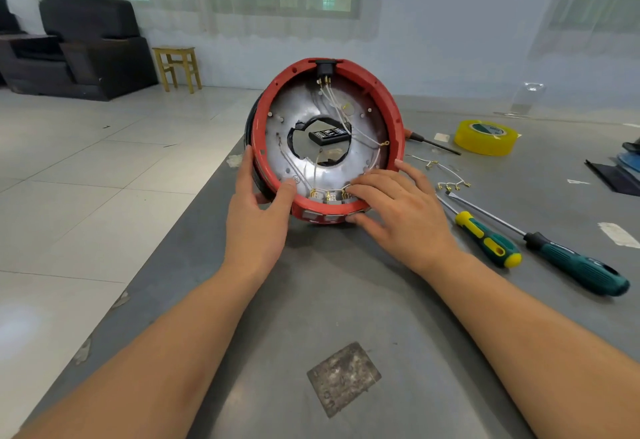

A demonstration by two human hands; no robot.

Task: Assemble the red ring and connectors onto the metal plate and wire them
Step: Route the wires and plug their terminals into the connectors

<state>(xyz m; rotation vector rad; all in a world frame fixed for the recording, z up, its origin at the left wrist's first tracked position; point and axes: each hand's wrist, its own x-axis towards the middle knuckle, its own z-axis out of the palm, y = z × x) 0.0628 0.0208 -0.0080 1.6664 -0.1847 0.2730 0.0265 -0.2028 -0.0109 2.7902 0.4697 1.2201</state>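
While the round red plastic ring (381, 85) stands tilted on edge at the centre of the frame, seated around the shiny metal plate (304, 106) with its ragged central hole, the left hand (256, 216) grips the ring's lower-left rim, thumb pressed on the inner lip. The right hand (398, 210) spreads over the lower-right rim, its fingertips (353, 189) at the row of brass-tabbed connectors (329, 196), thumb under the outer edge; whether they pinch a terminal I cannot tell. Thin white wires (337, 109) run from the black socket (325, 69) at the top down across the plate. The likely trouble: the propped assembly could roll or slip on the grey table (346, 282), or a push could bend a tab or tug a wire loose.
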